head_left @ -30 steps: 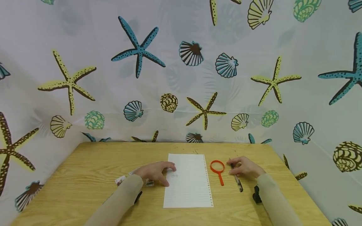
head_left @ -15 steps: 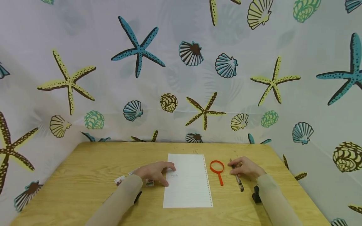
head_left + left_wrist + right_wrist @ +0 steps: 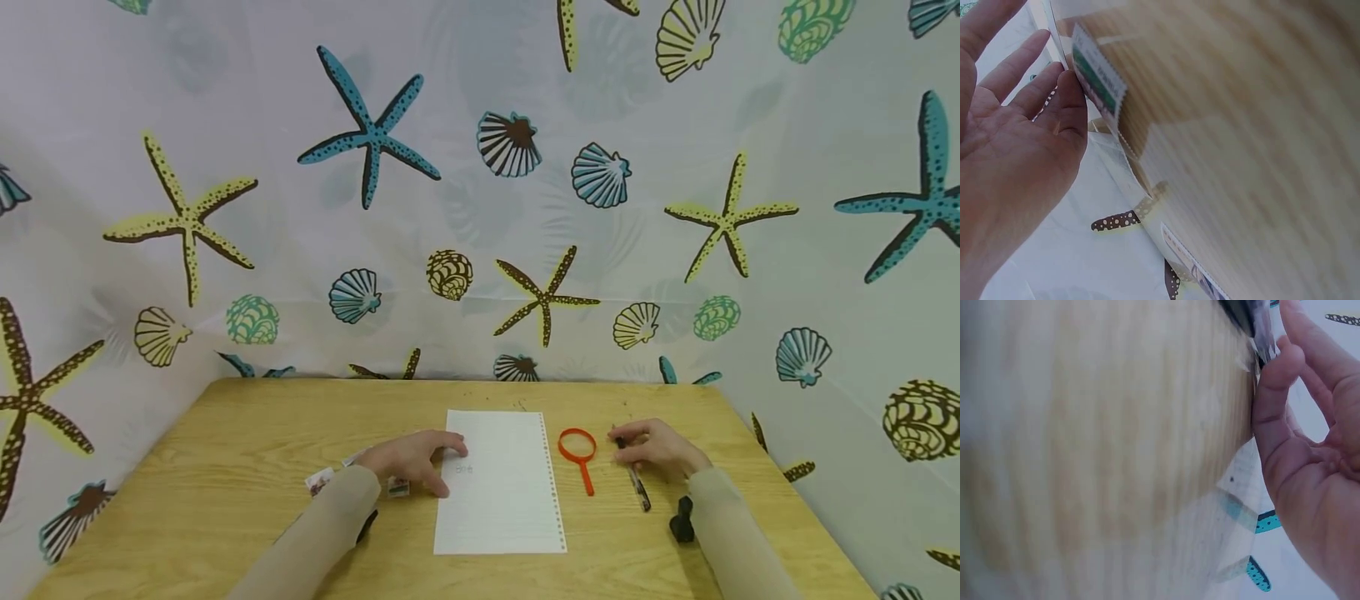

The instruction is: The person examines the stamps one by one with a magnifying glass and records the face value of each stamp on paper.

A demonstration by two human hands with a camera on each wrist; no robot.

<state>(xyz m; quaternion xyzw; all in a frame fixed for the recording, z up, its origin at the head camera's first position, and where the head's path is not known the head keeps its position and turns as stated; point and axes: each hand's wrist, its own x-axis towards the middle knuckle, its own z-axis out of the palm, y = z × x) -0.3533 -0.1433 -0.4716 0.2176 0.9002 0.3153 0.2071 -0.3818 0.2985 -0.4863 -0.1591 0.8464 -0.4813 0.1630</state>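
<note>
A sheet of lined white paper (image 3: 501, 508) with punched holes down its right edge lies on the table, bearing faint small writing near its left side. My left hand (image 3: 408, 458) rests at the paper's left edge, fingers and thumb spread apart. Beside and below it lie postage stamps (image 3: 398, 487), one with a green picture (image 3: 1097, 75) in the left wrist view. At the right, my right hand (image 3: 660, 448) pinches a clear-barrelled pen (image 3: 637, 483) with a dark end between thumb and fingers. Only part of the pen (image 3: 1263, 328) shows in the right wrist view.
A red magnifying glass (image 3: 578, 450) lies between the paper and the pen. Another stamp (image 3: 320, 481) sits by the left sleeve. A small black object (image 3: 682, 521) is beside the right sleeve. Behind the wooden table (image 3: 247, 433) hangs a cloth (image 3: 465, 200) printed with starfish and shells.
My right hand has shifted slightly to the right, and the pen has moved with it. The left hand, paper and magnifying glass stay where they were.
</note>
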